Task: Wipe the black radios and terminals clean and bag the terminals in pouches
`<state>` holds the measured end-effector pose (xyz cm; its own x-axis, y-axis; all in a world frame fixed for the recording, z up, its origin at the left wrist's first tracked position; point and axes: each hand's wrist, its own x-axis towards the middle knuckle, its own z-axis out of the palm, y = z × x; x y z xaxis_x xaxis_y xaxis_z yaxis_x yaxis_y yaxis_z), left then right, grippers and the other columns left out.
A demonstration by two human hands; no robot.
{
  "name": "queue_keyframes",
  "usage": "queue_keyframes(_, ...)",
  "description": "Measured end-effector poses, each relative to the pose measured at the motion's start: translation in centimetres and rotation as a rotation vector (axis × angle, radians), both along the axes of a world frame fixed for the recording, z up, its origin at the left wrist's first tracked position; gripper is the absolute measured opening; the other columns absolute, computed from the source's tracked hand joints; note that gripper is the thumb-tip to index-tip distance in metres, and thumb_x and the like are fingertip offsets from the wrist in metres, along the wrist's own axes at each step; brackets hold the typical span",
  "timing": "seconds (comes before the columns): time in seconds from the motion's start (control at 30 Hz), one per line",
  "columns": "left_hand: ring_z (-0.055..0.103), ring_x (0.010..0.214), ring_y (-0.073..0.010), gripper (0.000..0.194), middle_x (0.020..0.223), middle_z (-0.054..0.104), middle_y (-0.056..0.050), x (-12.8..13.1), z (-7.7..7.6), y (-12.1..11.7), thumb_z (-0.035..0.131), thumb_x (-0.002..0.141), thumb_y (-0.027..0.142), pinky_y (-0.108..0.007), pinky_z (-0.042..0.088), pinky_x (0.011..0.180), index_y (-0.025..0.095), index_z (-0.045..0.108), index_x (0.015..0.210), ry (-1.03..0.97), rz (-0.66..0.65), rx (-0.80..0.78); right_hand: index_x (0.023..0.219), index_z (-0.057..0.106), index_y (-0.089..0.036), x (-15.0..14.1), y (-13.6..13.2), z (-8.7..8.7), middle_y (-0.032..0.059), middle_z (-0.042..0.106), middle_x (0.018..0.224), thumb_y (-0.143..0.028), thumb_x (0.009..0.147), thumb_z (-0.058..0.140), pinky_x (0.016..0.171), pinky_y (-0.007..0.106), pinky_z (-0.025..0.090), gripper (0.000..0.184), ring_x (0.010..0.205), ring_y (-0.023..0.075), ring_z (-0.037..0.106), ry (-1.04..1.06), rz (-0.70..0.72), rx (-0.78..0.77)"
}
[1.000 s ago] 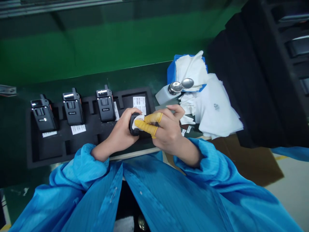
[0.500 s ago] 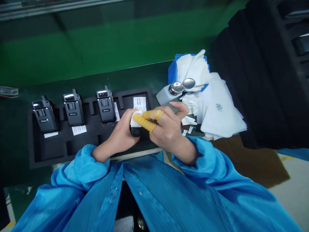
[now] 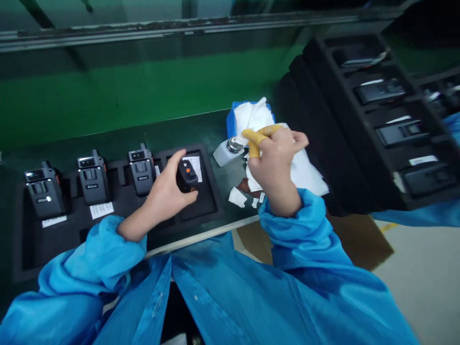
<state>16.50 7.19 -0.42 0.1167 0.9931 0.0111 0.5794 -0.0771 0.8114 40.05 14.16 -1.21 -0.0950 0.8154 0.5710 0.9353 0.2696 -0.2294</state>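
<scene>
My left hand (image 3: pixel 166 190) is closed round a small black radio (image 3: pixel 186 175) with an orange button, held just above the right end of a black foam tray (image 3: pixel 118 211). My right hand (image 3: pixel 274 159), with yellow finger cots on two fingers, reaches over to the pile of white wipes (image 3: pixel 305 170) and pinches a white wipe (image 3: pixel 249 139) next to a white dispenser bottle with a metal top (image 3: pixel 230 148). Three black radios (image 3: pixel 140 171) stand upright in the tray's slots, with paper labels in front of them.
A blue box (image 3: pixel 230 120) holding more wipes stands behind the dispenser. Tilted black foam trays (image 3: pixel 377 120) with more devices fill the right side. Small paper scraps (image 3: pixel 237 197) lie by the table's front edge. A green conveyor belt (image 3: pixel 125 96) runs behind.
My right hand has left the radio and moved right to the wipes and dispenser. My left hand keeps the radio, its orange button now showing. The camera has shifted right.
</scene>
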Motion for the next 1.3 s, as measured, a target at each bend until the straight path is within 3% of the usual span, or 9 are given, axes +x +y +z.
queue_keyframes(0.23,0.065,0.102,-0.0392,0.094,0.113,0.059,-0.015,1.3,-2.9,5.7,0.08,0.064,0.03,-0.051,0.051,0.09,0.018,0.033,0.144,0.206,0.225,0.118,0.08,0.072,-0.021,-0.1,-0.5,-0.4,0.0078,0.056,0.087,-0.015,0.076,0.05,0.084,0.047,0.024,0.023,0.091,0.0241,0.044,-0.171,0.107,-0.059)
queue_keyframes(0.37,0.067,0.096,-0.0398,0.091,0.118,0.053,-0.018,2.1,-4.3,6.8,0.083,0.063,0.029,-0.05,0.054,0.083,0.019,0.038,0.142,0.263,0.243,0.165,0.072,0.07,-0.02,0.2,0.0,-0.8,0.0068,0.054,0.08,-0.011,0.076,0.047,0.079,0.044,0.024,0.025,0.085,0.0218,0.042,-0.149,0.119,-0.004)
queue_keyframes(0.5,0.064,0.101,-0.0409,0.077,0.127,0.047,-0.022,1.3,-3.0,5.0,0.077,0.075,0.035,-0.052,0.053,0.084,0.016,0.04,0.139,0.37,0.185,0.184,0.08,0.072,-0.021,0.7,-0.2,-0.7,0.0066,0.057,0.084,-0.013,0.08,0.047,0.081,0.045,0.024,0.026,0.084,0.0214,0.045,-0.06,0.087,0.029)
queue_keyframes(0.6,0.053,0.117,-0.0449,0.07,0.127,0.047,-0.021,-1.1,-2.1,3.1,0.078,0.075,0.036,-0.058,0.045,0.096,0.018,0.046,0.135,0.442,0.273,0.261,0.091,0.074,-0.024,1.1,-1.2,0.0,0.0069,0.058,0.088,-0.019,0.082,0.051,0.084,0.048,0.023,0.025,0.087,0.0234,0.049,0.014,0.068,0.041)
queue_keyframes(0.73,0.051,0.118,-0.0477,0.075,0.124,0.049,-0.02,-4.8,-3.5,2.2,0.079,0.07,0.038,-0.064,0.043,0.096,0.021,0.045,0.136,0.475,0.474,0.253,0.099,0.074,-0.029,0.1,-2.4,1.2,0.0068,0.061,0.09,-0.022,0.084,0.053,0.086,0.049,0.023,0.026,0.09,0.0247,0.052,0.065,0.099,0.044)
queue_keyframes(0.83,0.06,0.107,-0.0435,0.082,0.119,0.05,-0.018,-6.3,-4.9,2.1,0.079,0.067,0.035,-0.057,0.049,0.091,0.023,0.043,0.139,0.379,0.498,0.218,0.097,0.074,-0.029,-1.8,-2.6,1.6,0.0059,0.062,0.091,-0.02,0.086,0.051,0.086,0.048,0.024,0.027,0.089,0.023,0.053,0.065,0.16,0.029)
queue_keyframes(1.0,0.058,0.112,-0.0336,0.092,0.117,0.057,-0.013,-6.3,-3.2,-0.5,0.078,0.064,0.025,-0.049,0.049,0.097,0.02,0.033,0.144,0.224,0.387,0.223,0.1,0.073,-0.031,-5.5,-3.1,1.3,0.0024,0.063,0.092,-0.015,0.084,0.052,0.087,0.045,0.026,0.03,0.09,0.0199,0.055,0.026,0.29,-0.007)
queue_keyframes(1.13,0.058,0.113,-0.0275,0.068,0.119,0.056,-0.009,-5.6,-0.8,-3.9,0.069,0.063,0.013,-0.042,0.051,0.097,0.019,0.047,0.128,0.165,0.228,0.204,0.104,0.072,-0.034,-8.3,-4.4,1.0,-0.0008,0.065,0.092,-0.012,0.086,0.053,0.09,0.041,0.026,0.035,0.088,0.015,0.055,-0.003,0.417,-0.04)
queue_keyframes(1.3,0.059,0.113,-0.024,0.06,0.118,0.057,-0.007,-4.9,-0.5,-5.7,0.063,0.06,0.004,-0.039,0.053,0.095,0.021,0.049,0.117,0.088,0.113,0.229,0.099,0.073,-0.035,-10.6,-6.3,1.0,-0.002,0.066,0.091,-0.008,0.085,0.051,0.092,0.039,0.026,0.038,0.083,0.0126,0.053,0.004,0.56,0.054)
